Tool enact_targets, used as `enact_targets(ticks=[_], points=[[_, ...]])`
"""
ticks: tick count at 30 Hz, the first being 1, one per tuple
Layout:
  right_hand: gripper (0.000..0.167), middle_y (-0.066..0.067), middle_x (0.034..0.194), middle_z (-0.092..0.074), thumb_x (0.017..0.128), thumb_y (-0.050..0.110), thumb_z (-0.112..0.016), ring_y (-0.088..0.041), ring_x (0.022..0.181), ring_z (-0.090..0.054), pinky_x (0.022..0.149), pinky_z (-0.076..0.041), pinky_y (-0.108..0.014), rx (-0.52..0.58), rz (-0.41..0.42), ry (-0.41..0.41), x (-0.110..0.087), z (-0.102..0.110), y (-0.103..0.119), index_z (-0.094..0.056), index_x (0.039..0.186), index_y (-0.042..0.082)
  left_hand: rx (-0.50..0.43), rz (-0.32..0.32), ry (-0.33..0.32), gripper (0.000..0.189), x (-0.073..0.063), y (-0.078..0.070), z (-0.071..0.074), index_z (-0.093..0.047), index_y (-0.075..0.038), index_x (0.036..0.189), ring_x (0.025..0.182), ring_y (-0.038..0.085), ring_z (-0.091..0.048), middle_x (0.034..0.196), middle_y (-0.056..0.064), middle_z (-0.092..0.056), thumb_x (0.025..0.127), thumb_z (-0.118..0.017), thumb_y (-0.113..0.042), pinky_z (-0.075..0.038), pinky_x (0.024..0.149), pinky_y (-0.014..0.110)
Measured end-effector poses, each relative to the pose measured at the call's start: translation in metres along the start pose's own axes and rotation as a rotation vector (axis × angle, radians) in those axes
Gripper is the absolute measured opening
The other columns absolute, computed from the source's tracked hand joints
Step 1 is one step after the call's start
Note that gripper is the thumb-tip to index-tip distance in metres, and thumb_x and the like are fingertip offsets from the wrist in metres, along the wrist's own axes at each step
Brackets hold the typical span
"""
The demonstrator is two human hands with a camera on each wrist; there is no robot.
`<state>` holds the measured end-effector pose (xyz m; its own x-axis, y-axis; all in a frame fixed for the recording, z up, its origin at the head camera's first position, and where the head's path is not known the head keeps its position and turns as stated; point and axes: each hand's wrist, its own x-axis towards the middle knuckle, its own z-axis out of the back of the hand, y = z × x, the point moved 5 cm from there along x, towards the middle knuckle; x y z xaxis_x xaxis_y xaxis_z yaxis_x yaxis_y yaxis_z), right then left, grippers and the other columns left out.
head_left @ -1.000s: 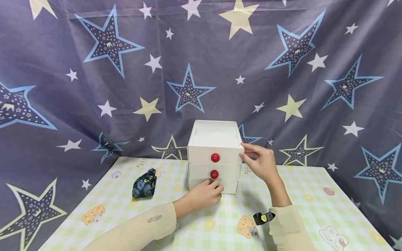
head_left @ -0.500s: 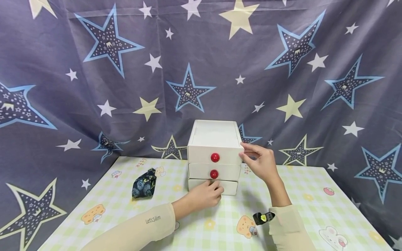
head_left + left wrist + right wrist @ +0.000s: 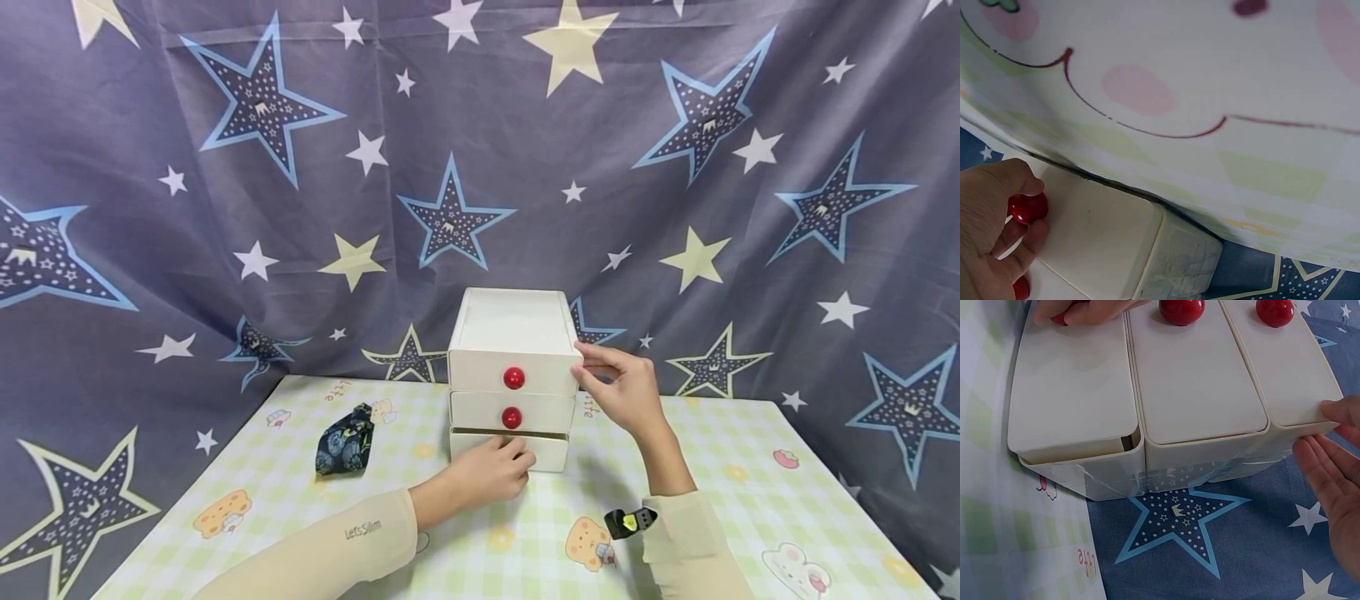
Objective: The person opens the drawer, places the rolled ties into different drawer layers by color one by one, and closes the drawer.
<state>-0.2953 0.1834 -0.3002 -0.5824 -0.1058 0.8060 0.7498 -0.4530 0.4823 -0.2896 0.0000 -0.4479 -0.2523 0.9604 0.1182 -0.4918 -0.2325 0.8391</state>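
Note:
A small white drawer cabinet (image 3: 513,321) with three stacked drawers stands on the table in the head view. Between the thumb and fingers of my left hand (image 3: 487,471) is the red knob (image 3: 1029,208) of the bottom drawer (image 3: 551,452); the head view hides that knob. This drawer is pulled out slightly, with a narrow dark gap along its top. The middle drawer (image 3: 1200,381) and top drawer (image 3: 1297,375) sit flush. My right hand (image 3: 626,392) grips the cabinet's upper right front edge, thumb on the front and fingers at the side.
A dark patterned cloth item (image 3: 345,442) lies left of the cabinet. The checked tablecloth (image 3: 750,517) covers the table, and a star-printed curtain (image 3: 495,125) hangs close behind. A small black object with a yellow mark (image 3: 630,522) is at the right sleeve.
The bottom drawer has come forward a little out of the cabinet, drawn by my left hand toward me. My right hand has stayed at the cabinet's edge.

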Motion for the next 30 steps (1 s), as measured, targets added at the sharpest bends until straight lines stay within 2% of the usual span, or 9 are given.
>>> enact_targets(ticks=[8,13,20,26,30], points=[[0.032,-0.025,0.099,-0.075,0.081,-0.015,-0.078,-0.037,0.081,-0.075,0.072,-0.060,-0.043,-0.004,0.002,0.002,-0.001,0.000,0.001,-0.073,0.112,-0.012,-0.005,-0.022,-0.021,0.014,-0.003,-0.005,0.008,-0.077,-0.033,0.105,0.098,0.014,-0.051,0.107,-0.005,-0.055,0.098,-0.066,-0.028,-0.051,0.075,0.022],[0.032,-0.025,0.100,-0.075,0.081,-0.016,-0.078,-0.037,0.082,-0.075,0.073,-0.060,-0.048,0.003,-0.004,-0.003,-0.001,0.000,0.001,-0.073,0.112,-0.012,-0.002,-0.030,-0.036,0.014,-0.004,-0.005,0.013,-0.077,-0.032,0.104,0.096,0.014,-0.050,0.106,-0.005,-0.055,0.099,-0.065,-0.028,-0.051,0.074,0.023],[0.034,-0.014,0.101,-0.077,0.084,-0.005,-0.081,-0.027,0.084,-0.076,0.074,-0.061,-0.031,-0.007,-0.007,0.003,-0.004,-0.004,-0.039,-0.076,0.118,0.000,-0.010,-0.030,-0.054,0.016,-0.005,-0.008,0.017,-0.076,-0.033,0.100,0.094,0.013,-0.050,0.104,-0.006,-0.055,0.100,-0.061,-0.029,-0.049,0.071,0.023],[0.035,-0.021,0.099,-0.076,0.080,-0.012,-0.081,-0.035,0.081,-0.075,0.071,-0.061,-0.040,-0.023,0.011,-0.008,-0.003,-0.006,-0.038,-0.074,0.114,-0.008,-0.013,-0.030,-0.080,0.018,-0.007,-0.009,0.019,-0.076,-0.032,0.097,0.093,0.013,-0.050,0.102,-0.006,-0.054,0.101,-0.058,-0.030,-0.047,0.068,0.022],[0.036,-0.019,0.100,-0.076,0.081,-0.010,-0.082,-0.032,0.082,-0.076,0.072,-0.061,-0.041,-0.015,0.011,-0.003,-0.003,-0.005,-0.037,-0.075,0.116,-0.005,-0.015,-0.033,-0.092,0.017,-0.008,-0.010,0.021,-0.076,-0.032,0.097,0.092,0.013,-0.050,0.103,-0.006,-0.054,0.101,-0.060,-0.030,-0.046,0.067,0.022]])
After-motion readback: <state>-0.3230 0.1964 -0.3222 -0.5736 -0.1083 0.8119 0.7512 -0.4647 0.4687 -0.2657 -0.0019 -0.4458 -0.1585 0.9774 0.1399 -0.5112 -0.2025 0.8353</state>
